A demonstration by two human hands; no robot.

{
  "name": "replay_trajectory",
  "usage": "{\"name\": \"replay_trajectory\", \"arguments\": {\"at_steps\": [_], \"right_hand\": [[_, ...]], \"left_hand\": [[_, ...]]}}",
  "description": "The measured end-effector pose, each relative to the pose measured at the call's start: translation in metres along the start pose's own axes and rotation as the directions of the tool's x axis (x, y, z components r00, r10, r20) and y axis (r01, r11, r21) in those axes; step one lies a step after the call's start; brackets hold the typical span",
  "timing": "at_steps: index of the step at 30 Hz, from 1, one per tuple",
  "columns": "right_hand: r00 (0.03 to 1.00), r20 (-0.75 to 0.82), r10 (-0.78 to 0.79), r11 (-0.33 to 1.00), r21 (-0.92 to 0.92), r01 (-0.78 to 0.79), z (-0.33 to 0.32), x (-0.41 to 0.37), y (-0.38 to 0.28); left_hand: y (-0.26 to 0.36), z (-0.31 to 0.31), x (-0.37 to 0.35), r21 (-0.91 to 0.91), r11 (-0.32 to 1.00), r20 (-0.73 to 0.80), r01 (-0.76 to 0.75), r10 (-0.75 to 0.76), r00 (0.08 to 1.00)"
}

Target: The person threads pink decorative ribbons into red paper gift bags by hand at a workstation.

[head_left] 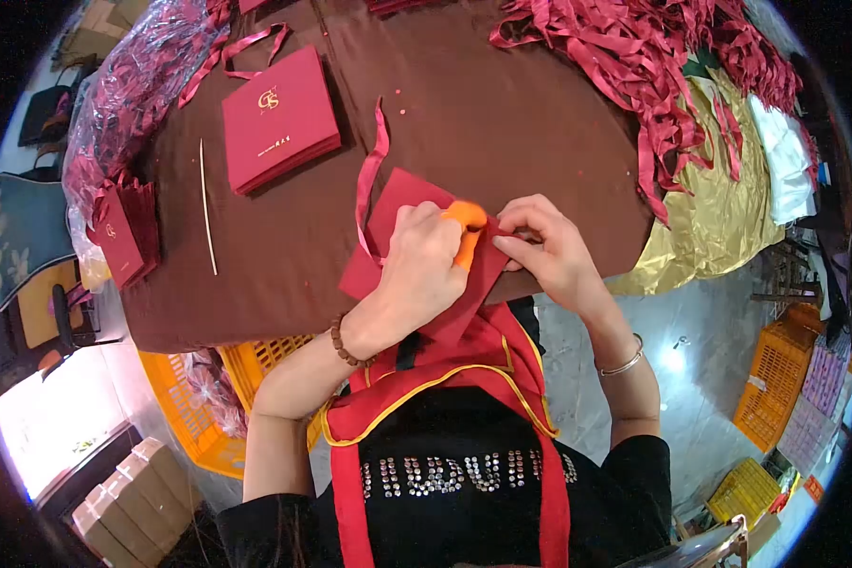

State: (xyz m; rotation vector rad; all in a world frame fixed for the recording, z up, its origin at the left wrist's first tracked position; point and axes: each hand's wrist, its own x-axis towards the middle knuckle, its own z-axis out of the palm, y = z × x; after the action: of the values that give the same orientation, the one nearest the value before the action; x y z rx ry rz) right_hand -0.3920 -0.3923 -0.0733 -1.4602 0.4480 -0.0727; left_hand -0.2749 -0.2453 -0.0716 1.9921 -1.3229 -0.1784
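A dark red paper piece (395, 197), flat like an unopened gift bag, lies tilted at the near edge of the table. My left hand (418, 260), with a beaded bracelet at the wrist, is closed around an orange-handled tool (467, 216) over this piece. The tool's working end is hidden. My right hand (549, 248) pinches the right edge of the red piece between thumb and fingers. A red ribbon (373, 156) trails from beside my left hand up across the tablecloth.
A stack of red gift bags (279, 118) with gold lettering lies at the upper left, near a thin pale stick (206, 208). More small red bags (126, 232) stand at the left edge. Loose red ribbons (625, 66) heap over gold wrapping (705, 189). Orange crates (194, 417) sit below.
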Motion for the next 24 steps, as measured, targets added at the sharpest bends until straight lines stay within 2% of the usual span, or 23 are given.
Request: {"name": "replay_trajectory", "arguments": {"at_steps": [2,3,5,9,12,15,17,19,21,24], "right_hand": [[0.980,0.013,-0.197,0.939,-0.284,0.192,0.001,-0.002,-0.003],[0.980,0.013,-0.197,0.940,-0.283,0.192,0.002,-0.003,-0.006],[0.907,0.049,-0.418,0.779,-0.494,0.386,0.005,-0.004,-0.012],[0.907,0.069,-0.415,0.783,-0.482,0.394,0.005,-0.004,-0.016],[0.904,0.133,-0.407,0.773,-0.477,0.418,0.003,-0.005,-0.013],[0.911,0.065,-0.408,0.803,-0.448,0.392,-0.001,-0.007,-0.012],[0.897,0.061,-0.437,0.774,-0.483,0.410,0.001,-0.009,-0.013],[0.908,0.044,-0.417,0.806,-0.442,0.392,0.004,-0.010,-0.015],[0.918,0.026,-0.397,0.836,-0.402,0.373,0.005,-0.011,-0.019],[0.880,0.052,-0.472,0.764,-0.474,0.438,0.006,-0.010,-0.021]], "left_hand": [[-0.004,0.006,-0.005,-0.020,0.999,-0.018,0.045,-0.045,0.999],[-0.002,0.005,-0.004,-0.019,0.999,-0.017,0.045,-0.045,0.999],[0.004,0.002,-0.001,-0.002,1.000,-0.012,0.012,-0.012,1.000],[0.010,-0.004,0.004,-0.006,0.999,0.025,0.045,-0.045,0.999],[0.007,-0.003,0.003,0.049,0.998,-0.023,-0.045,0.046,0.999],[0.001,-0.010,0.003,-0.039,0.991,-0.017,-0.129,0.129,0.992],[0.003,-0.021,0.007,0.063,0.990,0.111,-0.123,0.116,0.987],[0.013,-0.030,0.015,0.098,0.991,0.092,-0.087,0.078,0.993],[0.014,-0.036,0.020,0.330,0.910,0.081,-0.252,0.239,0.968],[0.011,-0.035,0.020,0.365,0.890,0.008,-0.274,0.291,0.957]]}}
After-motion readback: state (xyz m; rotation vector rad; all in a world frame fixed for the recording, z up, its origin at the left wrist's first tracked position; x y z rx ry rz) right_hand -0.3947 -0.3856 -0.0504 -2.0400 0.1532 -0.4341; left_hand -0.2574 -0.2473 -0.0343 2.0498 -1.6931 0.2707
